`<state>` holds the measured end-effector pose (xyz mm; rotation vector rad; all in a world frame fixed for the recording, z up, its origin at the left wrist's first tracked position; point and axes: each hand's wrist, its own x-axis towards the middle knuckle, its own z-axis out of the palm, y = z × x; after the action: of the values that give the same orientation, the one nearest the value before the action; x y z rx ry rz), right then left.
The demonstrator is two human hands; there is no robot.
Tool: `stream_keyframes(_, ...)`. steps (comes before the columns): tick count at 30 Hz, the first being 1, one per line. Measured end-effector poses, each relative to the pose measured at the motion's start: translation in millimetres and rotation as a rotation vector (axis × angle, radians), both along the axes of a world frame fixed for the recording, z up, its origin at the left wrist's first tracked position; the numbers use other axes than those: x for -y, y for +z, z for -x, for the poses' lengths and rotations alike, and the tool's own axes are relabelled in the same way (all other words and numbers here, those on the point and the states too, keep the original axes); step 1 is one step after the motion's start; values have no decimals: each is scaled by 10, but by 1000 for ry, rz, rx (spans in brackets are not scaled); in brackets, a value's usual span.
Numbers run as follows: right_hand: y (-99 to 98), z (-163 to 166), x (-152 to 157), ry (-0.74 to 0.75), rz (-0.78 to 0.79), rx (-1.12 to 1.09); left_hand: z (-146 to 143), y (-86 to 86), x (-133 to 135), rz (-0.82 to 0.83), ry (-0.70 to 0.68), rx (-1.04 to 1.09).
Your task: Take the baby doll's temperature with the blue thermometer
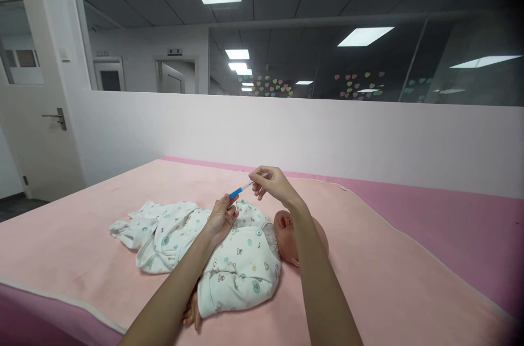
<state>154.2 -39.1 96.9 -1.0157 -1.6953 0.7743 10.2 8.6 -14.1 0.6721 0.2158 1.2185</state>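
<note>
Above a baby doll [241,264], I hold a slim thermometer [248,186] between both hands. Its lower left part is bright blue and the rest is thin and clear to whitish. My left hand [223,218] is closed on the blue end. At the upper right end, my right hand [272,182] pinches the thin part between thumb and fingers. The doll lies on its back in a white printed outfit, head to the right, partly hidden behind my right forearm. One doll hand shows beside my left forearm.
A light pink mat [385,280] covers the padded pink table [462,215]. Behind it runs a low white wall [327,138] with a wide window above. A door [36,117] stands at the far left.
</note>
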Motion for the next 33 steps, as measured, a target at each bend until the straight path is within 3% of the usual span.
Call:
stream_keyframes(5,-64,74,-2,213,147,-36,10,9,7,21,-12,24)
stream_keyframes(9,-62,72,16,203,259,44,3,21,28,-7,-14,0)
stream_keyframes(13,105,-65,171,177,190,13,-3,29,29,8,-9,-21)
stream_keyframes(15,198,-201,279,105,73,-94,2,30,19,62,-15,-3)
stream_keyframes(18,232,-435,375,-199,-174,-235,14,35,12,117,-30,16)
stream_keyframes(20,158,-575,351,-387,-245,-199,21,46,19,125,-37,19)
stream_keyframes(24,-74,-777,169,-494,-67,19,26,67,33,131,-59,37)
stream_keyframes(27,-90,-856,143,-552,25,88,24,71,32,130,-61,37)
stream_keyframes(29,4,-869,239,-531,21,56,21,71,30,129,-58,27)
stream_keyframes(33,154,-810,443,-276,-194,-205,18,73,32,120,-61,14)
